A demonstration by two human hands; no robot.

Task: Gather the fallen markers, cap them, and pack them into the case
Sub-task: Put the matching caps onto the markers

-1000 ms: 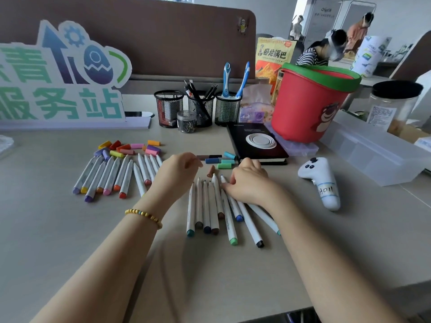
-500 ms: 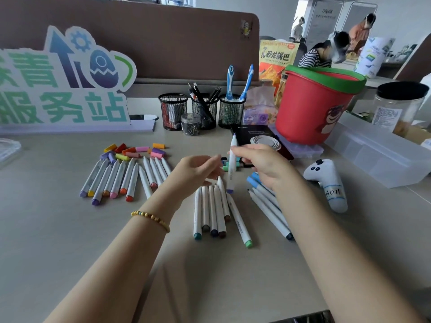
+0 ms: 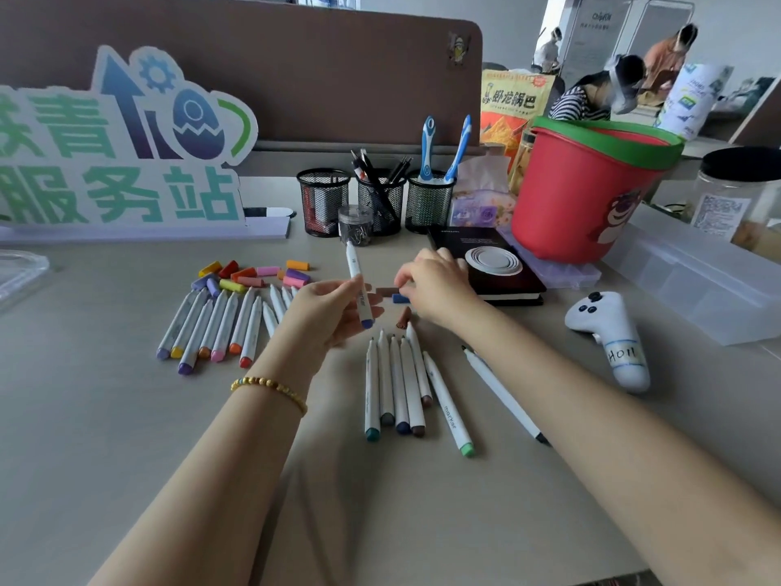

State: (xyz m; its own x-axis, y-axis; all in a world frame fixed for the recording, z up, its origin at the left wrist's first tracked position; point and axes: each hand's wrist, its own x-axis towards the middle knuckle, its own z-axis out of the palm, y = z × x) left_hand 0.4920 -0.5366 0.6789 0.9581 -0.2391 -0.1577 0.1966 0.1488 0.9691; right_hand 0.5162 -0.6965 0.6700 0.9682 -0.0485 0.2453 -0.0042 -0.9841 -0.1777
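While the left hand [image 3: 334,308] pinches that blue marker [image 3: 358,287], match colours first. Right hand [image 3: 437,285] has fingers curled over the loose caps [image 3: 395,294], so grab blue.

Office: desk partition [image 3: 296,78], pen holders [image 3: 376,200]

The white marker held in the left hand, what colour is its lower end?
Blue, on the white marker in the left hand; head view.
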